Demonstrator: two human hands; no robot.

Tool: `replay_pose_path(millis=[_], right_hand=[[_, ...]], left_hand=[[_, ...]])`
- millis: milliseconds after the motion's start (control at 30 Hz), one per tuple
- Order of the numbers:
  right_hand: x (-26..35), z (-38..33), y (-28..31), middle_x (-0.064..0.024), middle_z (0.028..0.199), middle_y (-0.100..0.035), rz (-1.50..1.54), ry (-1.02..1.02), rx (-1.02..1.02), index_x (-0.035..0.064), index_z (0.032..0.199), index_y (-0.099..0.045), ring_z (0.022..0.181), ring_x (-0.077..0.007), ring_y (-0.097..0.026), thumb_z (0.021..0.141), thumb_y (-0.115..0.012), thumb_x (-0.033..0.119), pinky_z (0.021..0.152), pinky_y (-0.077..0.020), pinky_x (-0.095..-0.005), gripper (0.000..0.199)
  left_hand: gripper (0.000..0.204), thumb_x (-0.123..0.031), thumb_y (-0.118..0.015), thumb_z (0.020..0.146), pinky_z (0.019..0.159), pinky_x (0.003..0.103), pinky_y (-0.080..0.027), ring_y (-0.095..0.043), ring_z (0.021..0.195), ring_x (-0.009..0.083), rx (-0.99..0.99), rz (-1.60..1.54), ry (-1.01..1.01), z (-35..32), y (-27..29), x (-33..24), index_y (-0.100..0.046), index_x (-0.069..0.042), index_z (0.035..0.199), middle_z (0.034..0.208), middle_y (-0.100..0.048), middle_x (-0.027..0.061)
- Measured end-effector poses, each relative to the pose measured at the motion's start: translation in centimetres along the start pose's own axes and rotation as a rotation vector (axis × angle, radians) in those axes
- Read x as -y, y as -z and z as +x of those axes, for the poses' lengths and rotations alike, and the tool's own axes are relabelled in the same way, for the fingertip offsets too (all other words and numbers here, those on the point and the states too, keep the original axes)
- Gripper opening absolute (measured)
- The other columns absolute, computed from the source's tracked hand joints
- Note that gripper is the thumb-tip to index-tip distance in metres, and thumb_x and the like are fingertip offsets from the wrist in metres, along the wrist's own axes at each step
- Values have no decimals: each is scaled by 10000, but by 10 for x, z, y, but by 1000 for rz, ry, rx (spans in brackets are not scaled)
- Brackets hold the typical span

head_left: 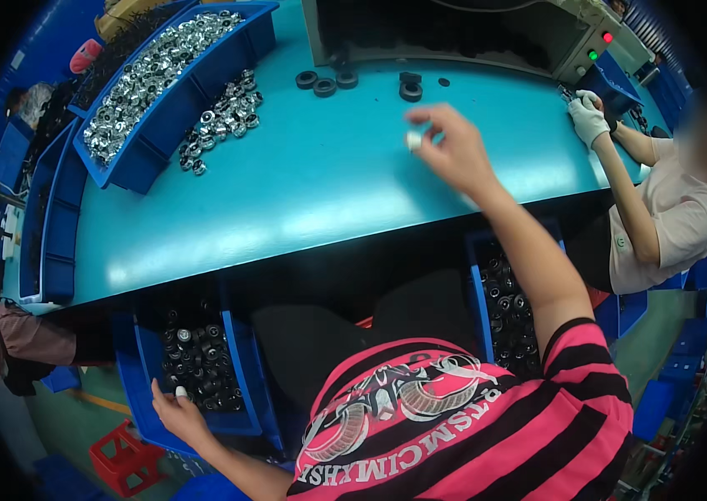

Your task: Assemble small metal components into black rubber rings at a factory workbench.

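Observation:
My right hand (453,150) hovers above the teal table, thumb and fingers apart, with a white cover on the thumb tip. I see nothing held in it. Beyond it lie a few black rings (410,90), some stacked, and another group of black rings (325,87) sits to their left. My left hand (182,419) is low at the left, beside a blue bin (240,367) of black round parts with silver centres (199,355). Its fingers are spread, a white cover caps one digit, and no part shows in it.
A long blue bin (174,104) of shiny silver parts stands at the table's far left, with loose silver parts (224,117) beside it. A machine housing (470,37) borders the back. At right, a co-worker's gloved hands (589,118) work. Another bin of black parts (508,309) is beside my lap.

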State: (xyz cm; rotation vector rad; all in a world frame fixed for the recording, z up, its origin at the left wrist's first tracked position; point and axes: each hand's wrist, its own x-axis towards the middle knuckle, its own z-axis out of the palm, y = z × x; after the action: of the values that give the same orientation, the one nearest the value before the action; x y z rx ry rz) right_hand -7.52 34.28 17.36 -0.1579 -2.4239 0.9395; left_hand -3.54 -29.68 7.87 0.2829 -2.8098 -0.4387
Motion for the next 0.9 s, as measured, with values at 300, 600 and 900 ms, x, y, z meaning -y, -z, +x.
replay_pose_path(millis=[300, 600, 900], right_hand=[[-94, 101, -37, -59, 1335, -650, -501, -206, -42, 171, 1425, -610, 1242, -301, -556, 853, -778, 380, 1008, -495, -459, 632], [84, -24, -54, -141, 1307, -686, 458, 140, 364, 69, 1529, -474, 1171, -209, -635, 781, -841, 284, 1041, -459, -376, 860], [115, -114, -86, -91, 1309, -666, 481, 242, 573, 93, 1459, -570, 1204, -272, -592, 752, -797, 99, 1014, -491, -406, 743]], left_hand=[[420, 21, -639, 905, 689, 336, -505, -617, 765, 209, 272, -644, -273, -39, -45, -175, -670, -72, 1313, 902, -633, 93], [489, -169, -581, 1062, 855, 342, -579, -691, 967, 244, 1003, -1572, -64, -60, -51, -260, -457, 7, 1501, 1134, -674, 169], [608, -393, -562, 1065, 977, 418, -551, -638, 1165, 278, 1125, -2021, 251, -68, -60, -261, -439, 6, 1507, 1355, -591, 172]])
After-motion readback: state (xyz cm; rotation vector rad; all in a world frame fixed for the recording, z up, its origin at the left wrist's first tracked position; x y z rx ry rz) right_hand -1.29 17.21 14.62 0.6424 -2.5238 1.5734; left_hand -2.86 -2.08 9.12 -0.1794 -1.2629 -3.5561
